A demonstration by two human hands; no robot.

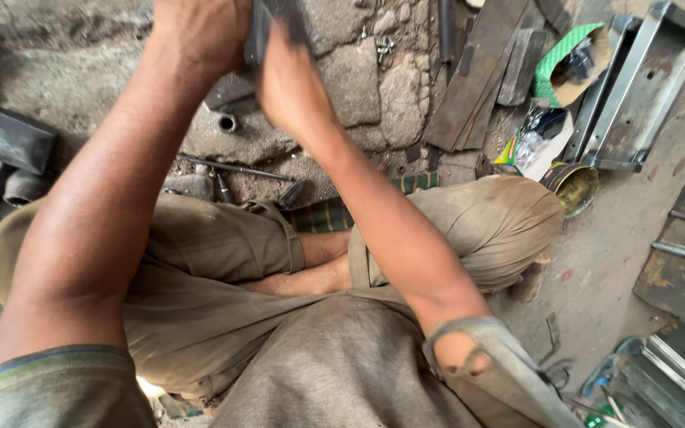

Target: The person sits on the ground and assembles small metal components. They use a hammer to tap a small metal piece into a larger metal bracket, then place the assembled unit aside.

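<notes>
1. Stone floor (374,87) carries scattered steel strips (477,79) and a channel frame (636,87).
2. Left hand (200,32) and right hand (291,83) both clamp a dark metal piece (263,28), raised above the crossed legs.
3. Judged mid-fitting; next needs firm, aligned pressure.

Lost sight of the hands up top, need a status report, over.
Left hand and right hand both gripping a dark metal piece above the stone floor. Piece partly out of view. Loose rod beneath.
</notes>
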